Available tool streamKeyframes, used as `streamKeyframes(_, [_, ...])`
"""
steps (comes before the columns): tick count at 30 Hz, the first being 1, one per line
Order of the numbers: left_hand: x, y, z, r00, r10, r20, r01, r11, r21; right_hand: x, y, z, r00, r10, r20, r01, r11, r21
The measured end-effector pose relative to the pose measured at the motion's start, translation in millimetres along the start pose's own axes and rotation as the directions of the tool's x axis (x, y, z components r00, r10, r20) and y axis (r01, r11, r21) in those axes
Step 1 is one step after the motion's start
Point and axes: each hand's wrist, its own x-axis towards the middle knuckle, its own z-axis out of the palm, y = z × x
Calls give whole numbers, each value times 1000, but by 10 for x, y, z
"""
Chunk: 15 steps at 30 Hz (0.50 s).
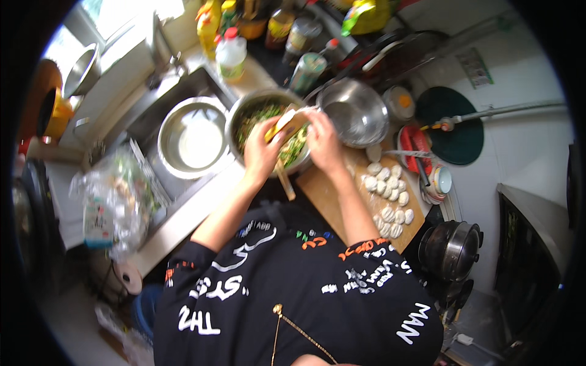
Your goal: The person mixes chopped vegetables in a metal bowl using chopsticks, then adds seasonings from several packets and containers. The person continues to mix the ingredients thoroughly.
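Observation:
Both of my hands are over a metal bowl of chopped green filling. Between them is a small yellow and brown packet, tilted, with a white edge at the top. My left hand grips its yellow left end. The fingers of my right hand pinch the packet's upper right edge. What is inside the packet cannot be seen. A wooden utensil handle sticks out over the bowl's near rim, below my left hand.
A cutting board bears several floured dough pieces. An empty-looking steel bowl stands right of the filling. At left, a metal basin with whitish contents sits by the sink. Bottles and jars line the back.

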Motion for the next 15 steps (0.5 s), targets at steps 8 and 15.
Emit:
streamKeyframes(8, [416, 319, 19, 991, -49, 121, 89, 931, -354, 82, 9, -319, 963, 62, -260, -30, 991, 128])
streamKeyframes(15, [1513, 1764, 402, 987, 160, 29, -115, 814, -570, -362, 175, -568, 955, 110, -274, -67, 984, 162])
